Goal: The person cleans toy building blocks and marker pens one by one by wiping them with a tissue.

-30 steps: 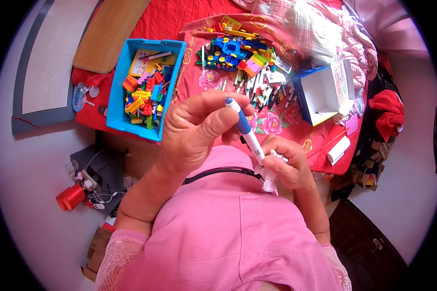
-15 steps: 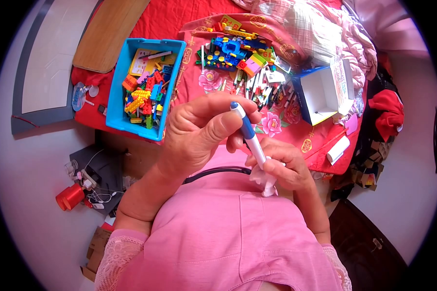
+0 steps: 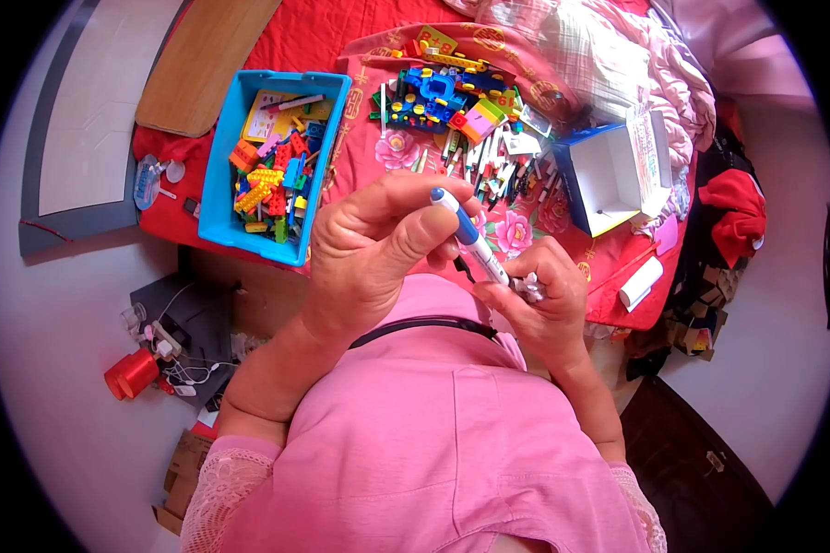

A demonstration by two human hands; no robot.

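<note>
Between the thumb and fingers of my left hand (image 3: 369, 244) is a blue-and-white marker pen (image 3: 482, 251), slanting from its blue tip at upper left down to the right. My right hand (image 3: 551, 300) pinches a crumpled white tissue (image 3: 528, 288) at the pen's lower end. Whether those right fingers also grip the pen itself I cannot tell. Both hands are in front of the pink shirt, at the near edge of the bed. On the flowered cloth beyond them lies a pile of loose marker pens (image 3: 493, 166).
A blue bin (image 3: 208, 184) with toy bricks stands at left on the red cover. Behind the pens is a heap of blue and yellow toy parts (image 3: 438, 92). An open white-and-blue box (image 3: 609, 180) lies to the right, near a white roll (image 3: 641, 284).
My right hand has turned and its fingers have closed more tightly round the tissue, which hung lower before. The pen has rotated, showing printing on its white barrel.
</note>
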